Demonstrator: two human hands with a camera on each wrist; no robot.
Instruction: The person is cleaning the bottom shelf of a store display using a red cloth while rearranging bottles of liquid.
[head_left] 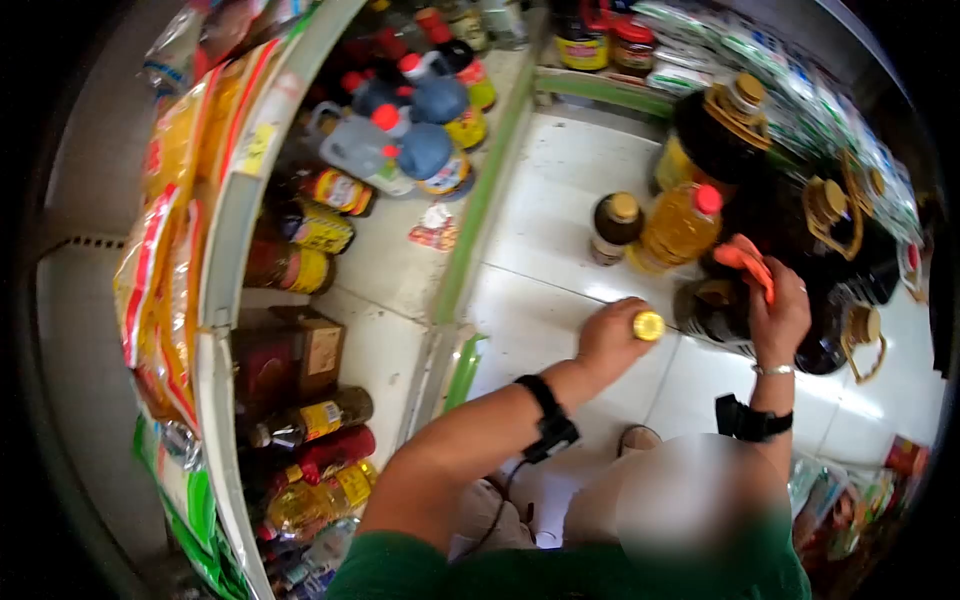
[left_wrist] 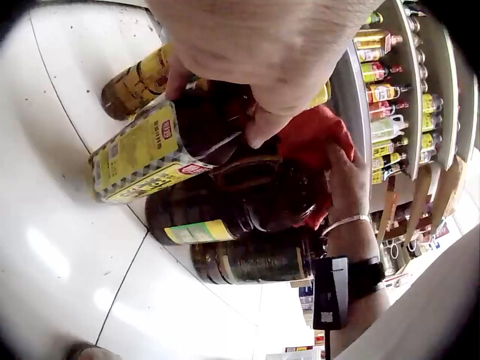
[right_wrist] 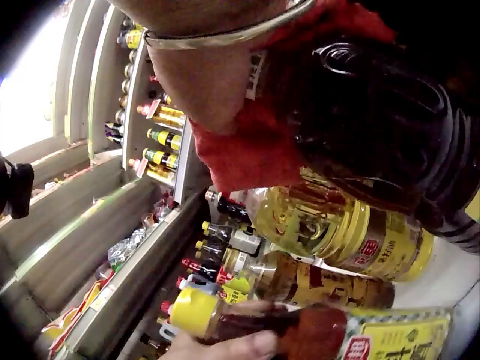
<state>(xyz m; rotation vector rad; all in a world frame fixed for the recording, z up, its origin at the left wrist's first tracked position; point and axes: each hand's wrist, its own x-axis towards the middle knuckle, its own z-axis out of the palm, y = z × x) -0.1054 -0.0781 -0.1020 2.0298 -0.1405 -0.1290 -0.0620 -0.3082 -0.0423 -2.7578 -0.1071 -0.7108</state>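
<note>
Left hand: the left hand (head_left: 603,345) grips the yellow-capped bottle (head_left: 648,325) by its upper part, thumb and fingers round it, so the hold is narrow.
Yellow-capped bottle: it is in the left hand, nearly upright over the white floor (head_left: 540,240); whether its base touches the tiles, I cannot tell.
Right hand: at 3 o'clock from the left hand, the right hand (head_left: 782,318) pinches the red cloth (head_left: 745,258) closely.
Red cloth: the left wrist view shows it at the top of a handled dark bottle (left_wrist: 199,214); how firmly it presses there is hidden.
Floor bottles: from the left hand, a small dark bottle (head_left: 615,235) is at 12 o'clock, a red-capped oil bottle (head_left: 672,238) at 1 o'clock, large dark jugs (head_left: 695,135) at 1 to 2 o'clock.
Shelf: the shelf (head_left: 380,300) with many bottles is at 10 o'clock.
Done: I judge that 1 bottle is firmly taken and the cloth is ready.
Left: this bottle is not yet released, and the cloth is apart from it; how many bottles are finished, I cannot tell.
</note>
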